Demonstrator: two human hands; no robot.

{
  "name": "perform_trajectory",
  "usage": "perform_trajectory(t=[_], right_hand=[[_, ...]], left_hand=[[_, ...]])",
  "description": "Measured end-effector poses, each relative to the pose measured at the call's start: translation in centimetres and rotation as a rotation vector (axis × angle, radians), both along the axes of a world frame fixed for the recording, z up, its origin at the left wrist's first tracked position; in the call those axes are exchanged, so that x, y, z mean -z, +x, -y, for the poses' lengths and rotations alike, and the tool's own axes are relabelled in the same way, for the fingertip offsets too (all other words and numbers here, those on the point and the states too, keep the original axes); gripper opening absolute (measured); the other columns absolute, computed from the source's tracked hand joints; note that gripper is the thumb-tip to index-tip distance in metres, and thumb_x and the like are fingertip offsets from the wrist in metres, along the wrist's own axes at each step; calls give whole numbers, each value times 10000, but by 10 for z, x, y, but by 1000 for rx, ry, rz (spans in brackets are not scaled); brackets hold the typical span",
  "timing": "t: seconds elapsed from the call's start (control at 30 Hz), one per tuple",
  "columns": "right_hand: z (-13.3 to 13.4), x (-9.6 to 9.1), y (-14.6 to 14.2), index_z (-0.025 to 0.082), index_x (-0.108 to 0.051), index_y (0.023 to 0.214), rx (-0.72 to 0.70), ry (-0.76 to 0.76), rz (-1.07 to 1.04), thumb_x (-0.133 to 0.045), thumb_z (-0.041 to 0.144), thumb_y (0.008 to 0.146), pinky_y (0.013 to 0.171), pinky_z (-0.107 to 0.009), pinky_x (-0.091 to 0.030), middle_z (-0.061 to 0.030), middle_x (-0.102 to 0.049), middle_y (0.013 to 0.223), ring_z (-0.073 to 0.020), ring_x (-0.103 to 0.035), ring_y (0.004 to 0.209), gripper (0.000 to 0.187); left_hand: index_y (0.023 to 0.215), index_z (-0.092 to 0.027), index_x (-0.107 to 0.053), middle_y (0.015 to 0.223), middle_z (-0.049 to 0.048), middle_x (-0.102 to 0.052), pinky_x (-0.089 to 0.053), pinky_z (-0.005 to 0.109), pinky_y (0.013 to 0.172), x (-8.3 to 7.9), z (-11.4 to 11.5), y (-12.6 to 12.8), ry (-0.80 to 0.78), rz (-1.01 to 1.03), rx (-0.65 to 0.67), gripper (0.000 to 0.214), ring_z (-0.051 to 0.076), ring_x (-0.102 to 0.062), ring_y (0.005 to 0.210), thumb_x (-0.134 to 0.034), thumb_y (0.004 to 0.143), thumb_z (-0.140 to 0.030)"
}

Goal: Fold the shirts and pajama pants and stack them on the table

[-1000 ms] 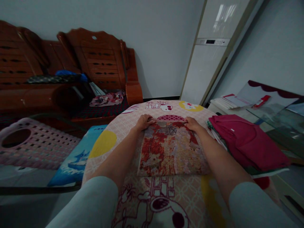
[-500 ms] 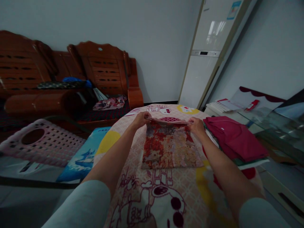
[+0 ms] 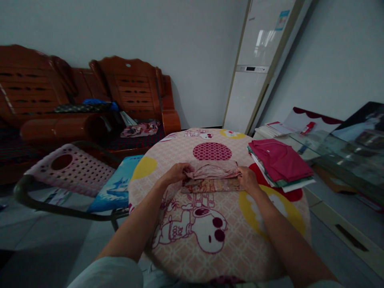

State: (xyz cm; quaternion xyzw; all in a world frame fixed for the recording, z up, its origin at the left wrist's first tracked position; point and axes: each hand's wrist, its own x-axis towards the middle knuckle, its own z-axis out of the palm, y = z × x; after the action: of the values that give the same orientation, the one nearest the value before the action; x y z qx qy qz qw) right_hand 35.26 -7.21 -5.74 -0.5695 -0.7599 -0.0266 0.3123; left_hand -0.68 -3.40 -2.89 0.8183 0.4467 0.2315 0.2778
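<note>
A garment with a reddish-brown mottled print lies on the round cloth-covered table. Its far part is folded over toward me, showing a paler pinkish underside. My left hand pinches the left end of this fold, fingers closed on the fabric. At the right end, my right hand grips the same folded edge. Both hands rest low, close to the tabletop. To the right of my right hand sits a stack of folded clothes, a magenta one on top.
The tablecloth has cartoon dogs and coloured circles. At left stands a chair with a pink woven back and a blue cushion. Wooden seats line the wall. A glass-topped cabinet is at right, a tall white air conditioner behind.
Both hands have brought the garment's far edge down toward me, folding it over. The garment now covers less of the table, and its pale underside shows. The view has shifted slightly.
</note>
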Motion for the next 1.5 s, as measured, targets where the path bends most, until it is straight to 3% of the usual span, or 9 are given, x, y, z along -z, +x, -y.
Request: perform_trajectory(t=[0.23,0.43,0.63,0.73,0.87,1.03,1.23,1.43,1.5], right_hand=[[4,-22,7,191,-631,743,-20,14,-2,-480,54,644,760,-301,-437,-83,-678,804,-223,-592,820,227],[20,-22,11,186,-652,654,-25,-177,54,-490,54,622,720,-290,-445,-75,-679,737,-217,-610,776,211],[18,-49,-2,199,-732,854,-67,-107,-275,-488,179,762,719,-275,-481,-42,-734,777,-191,-653,744,261],[7,-51,-12,190,-737,869,-42,-157,-327,-502,215,778,637,-259,-470,-29,-721,702,-181,-652,671,253],[-5,-27,-21,190,-727,771,-10,-271,-340,-563,198,706,565,-241,-447,-15,-694,630,-170,-637,612,177],[-5,-6,-15,191,-676,678,-30,-407,-540,-637,314,656,449,-224,-409,11,-626,526,-144,-561,467,131],[-1,-19,1,158,-656,842,33,-267,-941,-621,466,698,351,-184,-338,-18,-650,602,-115,-538,424,342],[11,-16,-20,148,-669,818,-175,-674,-781,-657,390,665,304,-174,-312,-5,-644,576,-113,-540,385,286],[10,-15,-24,147,-678,848,-191,-684,-777,-632,415,703,295,-182,-311,-14,-657,598,-116,-537,376,308]], left_hand=[[906,-173,-722,861,7,-719,-472,237,729,-29,12,1,35,60,30,305,159,-635,793,-565,649,-128],[909,-195,-746,810,20,-726,-477,224,648,-28,29,5,-307,92,333,218,156,-628,733,-687,716,-279],[1030,-121,-698,756,42,-682,-478,234,594,-34,4,7,-142,340,81,349,134,-603,638,-577,849,-393],[995,-137,-706,826,47,-705,-510,249,653,-26,-8,27,-7,260,21,266,150,-636,712,-564,833,-293],[1064,-179,-700,1086,77,-717,-530,332,885,3,-10,58,172,40,-52,276,202,-661,967,-517,862,-223],[1282,-178,-602,1330,124,-617,-421,421,1094,33,-6,61,311,-133,3,398,247,-562,1242,-472,914,-254],[1383,-162,-524,1441,146,-522,-378,438,1131,40,-10,51,357,-199,92,496,265,-490,1328,-477,934,-369],[1405,-163,-504,1453,144,-511,-361,442,1143,45,-15,51,341,-214,115,519,272,-479,1340,-471,934,-380],[1410,-148,-497,1459,151,-503,-351,442,1152,45,-15,50,326,-217,112,528,275,-470,1349,-471,932,-371]])
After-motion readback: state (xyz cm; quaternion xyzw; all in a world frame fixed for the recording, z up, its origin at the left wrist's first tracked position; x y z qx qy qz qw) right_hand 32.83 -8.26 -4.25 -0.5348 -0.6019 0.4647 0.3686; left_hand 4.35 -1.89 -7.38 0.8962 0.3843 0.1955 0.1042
